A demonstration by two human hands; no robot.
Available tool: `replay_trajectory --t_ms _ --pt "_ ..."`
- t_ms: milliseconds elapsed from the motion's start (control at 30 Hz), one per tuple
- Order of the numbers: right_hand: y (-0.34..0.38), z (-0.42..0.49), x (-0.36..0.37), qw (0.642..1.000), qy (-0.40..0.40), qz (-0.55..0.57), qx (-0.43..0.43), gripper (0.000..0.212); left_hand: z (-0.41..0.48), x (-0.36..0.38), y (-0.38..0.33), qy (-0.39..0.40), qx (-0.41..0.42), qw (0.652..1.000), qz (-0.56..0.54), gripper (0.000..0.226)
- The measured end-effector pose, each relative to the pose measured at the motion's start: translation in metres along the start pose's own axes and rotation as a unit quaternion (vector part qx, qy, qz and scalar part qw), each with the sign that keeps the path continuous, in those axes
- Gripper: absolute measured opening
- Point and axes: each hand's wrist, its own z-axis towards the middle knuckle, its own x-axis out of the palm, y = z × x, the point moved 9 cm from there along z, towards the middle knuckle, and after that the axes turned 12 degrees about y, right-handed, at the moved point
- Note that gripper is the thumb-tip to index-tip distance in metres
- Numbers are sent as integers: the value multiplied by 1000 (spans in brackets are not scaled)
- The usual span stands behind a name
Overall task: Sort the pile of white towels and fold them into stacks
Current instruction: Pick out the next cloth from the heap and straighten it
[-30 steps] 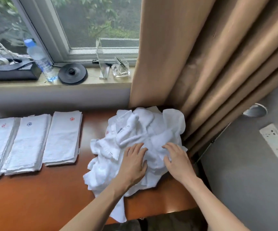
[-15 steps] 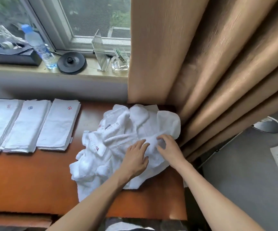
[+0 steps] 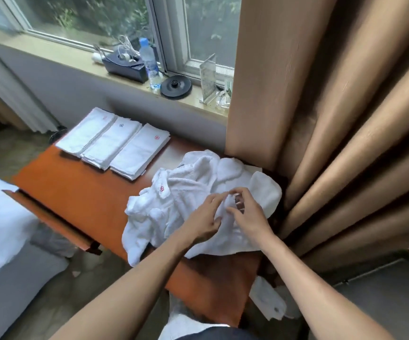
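white towels point(image 3: 198, 192) with red emblems on an orange-brown table point(image 3: 80, 190).

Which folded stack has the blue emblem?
The middle stack; its emblem is dark blue, while the left stack and right stack show red.

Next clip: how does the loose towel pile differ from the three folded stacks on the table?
The pile is crumpled and sprawling; the stacks are flat, neat rectangles set side by side. The pile lies at the end of the table by the curtain, the stacks at its other end. The left hand and right hand pinch cloth in the pile; no hand touches the stacks. Both are white towels bearing small embroidered marks.
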Motion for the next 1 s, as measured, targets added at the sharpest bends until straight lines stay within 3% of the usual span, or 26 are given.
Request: replay_trajectory --t_ms 233,433,567,633,733,833,1000 --pt "43 -2 -21 996 7 13 -88 55 0 -25 -14 -48 -35 998 -34 34" --pt "97 2 -55 987 -22 43 -155 44 -12 -94 -52 -186 20 982 -22 22" --pt "100 -3 -73 988 1 74 -135 32 -10 -119 -90 -214 89 961 -150 24" --pt "93 -4 -74 992 32 49 -111 23 -8 -126 -102 -220 113 949 -198 31" --pt "86 -6 -87 996 15 0 -83 4 -7 -136 -115 -207 137 939 -237 28" --pt "90 -6 -102 995 -21 -53 -78 8 -8 -148 -121 -203 147 931 -264 20" --pt "99 -17 -121 993 -70 -18 -91 12 -15 -151 -130 -202 178 930 -250 11"
